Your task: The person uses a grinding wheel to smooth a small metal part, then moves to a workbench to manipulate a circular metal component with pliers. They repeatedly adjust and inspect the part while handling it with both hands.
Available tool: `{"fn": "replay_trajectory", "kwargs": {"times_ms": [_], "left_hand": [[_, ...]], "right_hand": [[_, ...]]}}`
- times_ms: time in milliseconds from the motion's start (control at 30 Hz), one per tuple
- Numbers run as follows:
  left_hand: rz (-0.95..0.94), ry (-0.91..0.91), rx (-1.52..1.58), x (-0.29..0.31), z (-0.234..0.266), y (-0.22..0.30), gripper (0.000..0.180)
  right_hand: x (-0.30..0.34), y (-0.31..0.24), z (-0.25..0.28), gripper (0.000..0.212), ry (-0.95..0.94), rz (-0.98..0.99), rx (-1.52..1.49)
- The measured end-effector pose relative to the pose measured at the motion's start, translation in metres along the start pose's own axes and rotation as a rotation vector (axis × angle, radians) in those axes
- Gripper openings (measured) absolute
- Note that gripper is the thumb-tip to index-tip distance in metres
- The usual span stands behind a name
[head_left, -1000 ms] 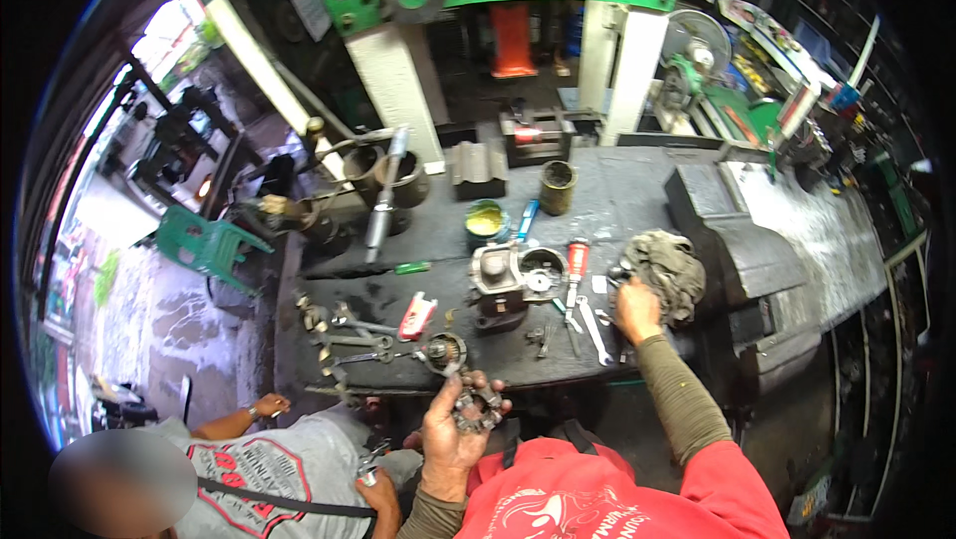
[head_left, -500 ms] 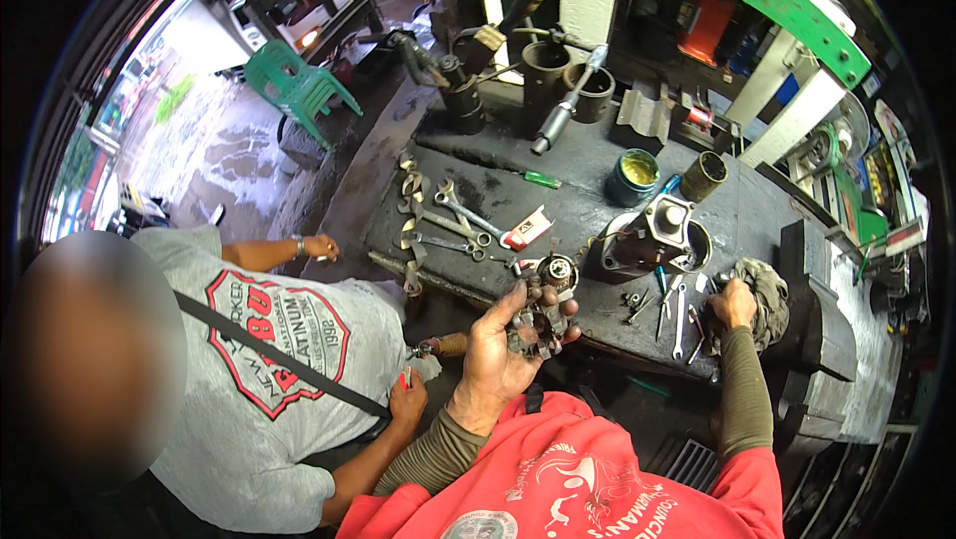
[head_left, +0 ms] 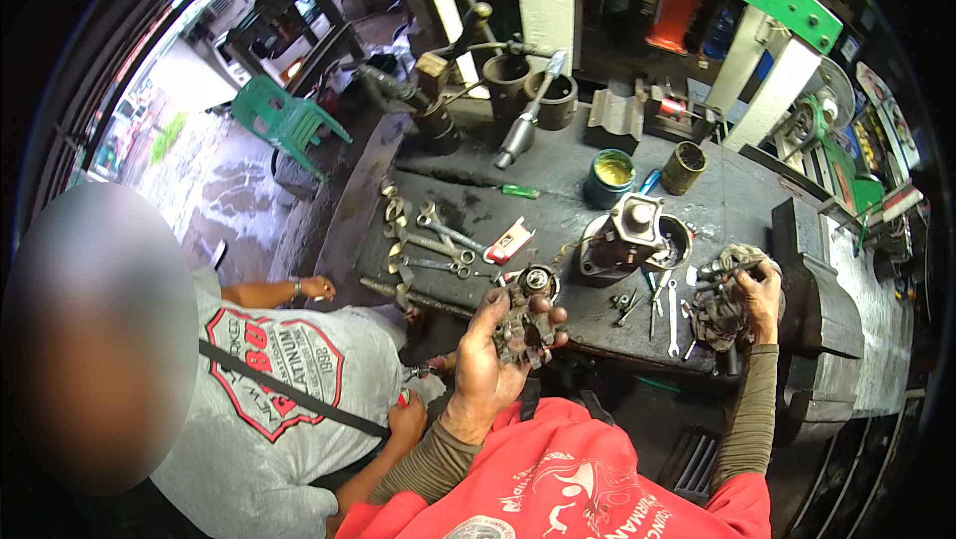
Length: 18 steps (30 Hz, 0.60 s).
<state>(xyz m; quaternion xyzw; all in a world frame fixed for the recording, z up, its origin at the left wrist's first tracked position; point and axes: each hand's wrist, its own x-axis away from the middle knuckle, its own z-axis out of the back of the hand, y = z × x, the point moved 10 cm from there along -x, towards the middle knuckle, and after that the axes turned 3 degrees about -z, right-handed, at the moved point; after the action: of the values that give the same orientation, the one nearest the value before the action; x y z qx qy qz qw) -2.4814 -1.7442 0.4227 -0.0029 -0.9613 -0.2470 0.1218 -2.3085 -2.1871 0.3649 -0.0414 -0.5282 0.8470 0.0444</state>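
My left hand (head_left: 488, 350), palm up above the bench's front edge, is closed around a dark, greasy metal part with several prongs (head_left: 526, 332). Just beyond it lies a round metal piece with a bearing-like centre (head_left: 539, 282). At the right of the bench my right hand (head_left: 761, 292) has its fingers bent and pressed into a crumpled, dirty rag (head_left: 719, 318); a dark edge shows at the fingertips, and I cannot tell whether it is cloth or a tool. Left of the rag lie a combination wrench (head_left: 673, 318) and small screws (head_left: 625, 306).
A motor-like housing (head_left: 631, 232) stands mid-bench, near a tub of yellowish grease (head_left: 612, 172) and a rusty can (head_left: 683, 168). Several wrenches (head_left: 423, 250) lie at the left. A co-worker in a grey shirt (head_left: 289, 370) is close on my left. A vise (head_left: 812, 280) borders the right.
My right hand has shifted right and turned, and the rag is spread farther left, toward the small tools. My left hand still holds the metal part, slightly lower. The view has swung a little.
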Motion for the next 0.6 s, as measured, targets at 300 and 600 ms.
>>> {"fn": "replay_trajectory", "kwargs": {"times_ms": [300, 600], "left_hand": [[0.149, -0.092, 0.048, -0.005, -0.016, -0.036, 0.036], [0.292, -0.058, -0.052, -0.004, -0.028, -0.064, 0.027]], "right_hand": [[0.069, -0.115, -0.005, 0.022, -0.257, 0.233, -1.304], [0.156, -0.253, -0.133, 0.039, -0.409, 0.521, -0.099]]}}
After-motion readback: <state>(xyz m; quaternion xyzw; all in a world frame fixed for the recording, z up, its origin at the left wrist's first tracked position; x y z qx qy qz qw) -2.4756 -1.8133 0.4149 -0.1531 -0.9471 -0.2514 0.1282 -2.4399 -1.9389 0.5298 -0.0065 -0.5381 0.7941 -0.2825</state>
